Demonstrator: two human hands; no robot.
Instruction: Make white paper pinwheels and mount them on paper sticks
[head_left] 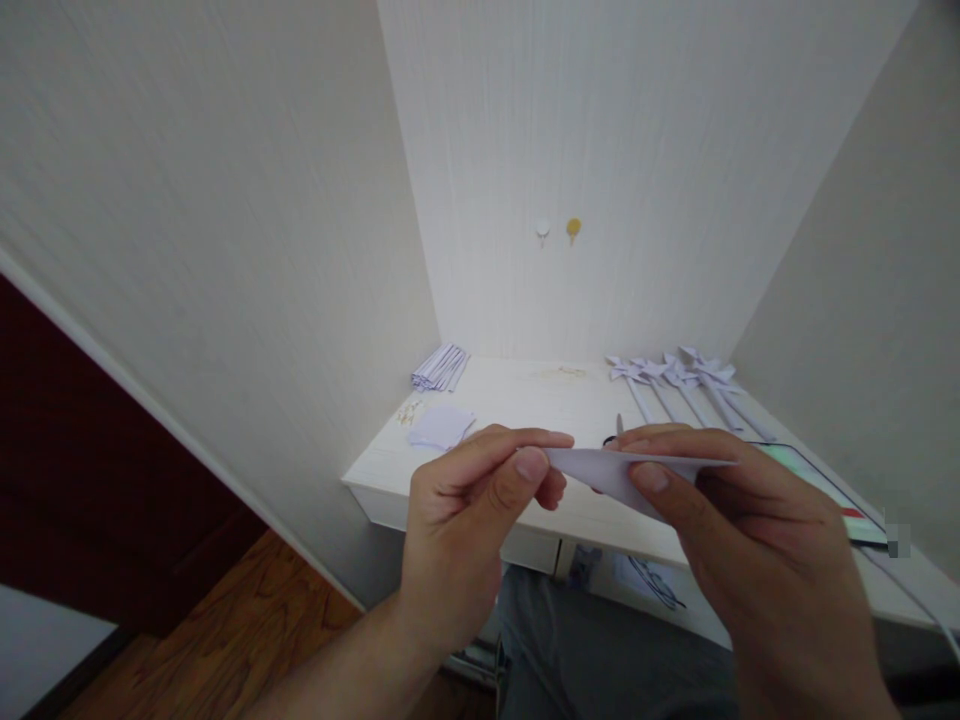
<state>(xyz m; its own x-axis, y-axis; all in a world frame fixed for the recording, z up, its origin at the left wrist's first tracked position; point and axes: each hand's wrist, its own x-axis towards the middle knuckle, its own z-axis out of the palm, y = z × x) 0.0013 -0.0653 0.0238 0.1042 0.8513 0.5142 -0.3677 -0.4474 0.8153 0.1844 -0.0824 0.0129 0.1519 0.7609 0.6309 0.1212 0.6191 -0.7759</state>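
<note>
A folded piece of white paper [600, 470] is held up in front of me, above the front edge of the white desk. My left hand [480, 500] pinches its left corner between thumb and forefinger. On the right side, my right hand [742, 520] grips the same paper with the thumb below and fingers above. Just behind the right fingers lies a small pair of scissors [620, 424], mostly hidden. To the left on the desk rests a stack of white paper squares [441, 427].
Several paper pinwheels on sticks [679, 378] lie at the back right. A bundle of rolled paper sticks [442, 368] sits at the back left, with small pins [409, 412] near it. A tablet [817, 490] with a cable [911, 595] is on the right.
</note>
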